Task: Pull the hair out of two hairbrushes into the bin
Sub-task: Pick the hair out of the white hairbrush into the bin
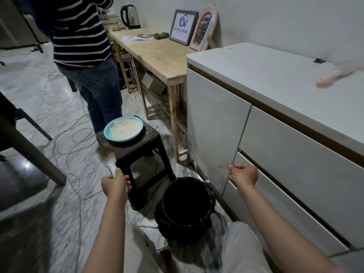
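Two hands in view. Left hand (115,185): fingers curled round the white handle of one hairbrush (107,157), its head blurred, held left of the bin (185,207) beside the dark stool (136,148). Right hand (244,175): fingers curled, above and right of the bin; whether it pinches anything cannot be told. One second hairbrush (334,75), pink and blurred, on the white cabinet (266,79), well beyond the bin. One plate (123,129) on the stool.

Count of the things near the bin

One bin (185,205), two hairbrushes (107,157) (334,76), one stool (136,152), one plate (123,129), one kettle (130,16), two frames (183,27) (204,29).
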